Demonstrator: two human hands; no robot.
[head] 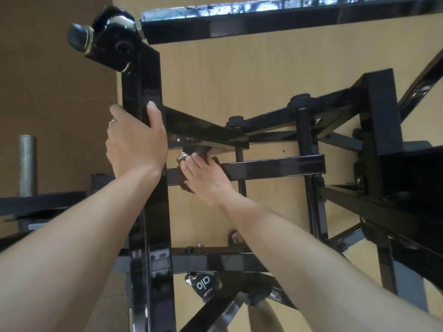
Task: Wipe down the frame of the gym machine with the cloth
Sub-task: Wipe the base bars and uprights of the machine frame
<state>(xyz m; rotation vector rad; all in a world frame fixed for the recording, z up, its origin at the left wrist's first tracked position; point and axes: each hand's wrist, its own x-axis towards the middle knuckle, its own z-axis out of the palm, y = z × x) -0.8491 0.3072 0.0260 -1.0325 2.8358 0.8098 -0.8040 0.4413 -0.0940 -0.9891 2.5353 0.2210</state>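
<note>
**A:** What stands at the far left of the frame?

**B:** A dull grey metal peg [27, 164], round and upright, above a flat black plate [43, 203]. Behind it the floor is brown; to the right it turns to pale tan wood [239, 75].

**A:** And the machine itself?

**B:** A glossy black square-tube steel frame [141, 80], its upright post running down left of centre. A rounded black pivot joint with a knob [105, 37] caps it at upper left, and a scuffed crossbar [275, 17] runs along the top edge.

**A:** The left hand?

**B:** The left hand [134, 142] wraps the post at centre left, thumb on the near face, fingers curled round the far side, a ring showing.

**A:** The right hand?

**B:** The right hand [206, 173], at centre, presses a dark brown cloth [185, 182] against the horizontal bar [275, 167]. Its fingers are bent over the cloth, a silver ring on one. Only crumpled edges of the cloth show beneath the hand.

**A:** Lower down?

**B:** A black tag with white lettering [203, 285] hangs at bottom centre. Bolted braces [383, 207] cross at right.
</note>
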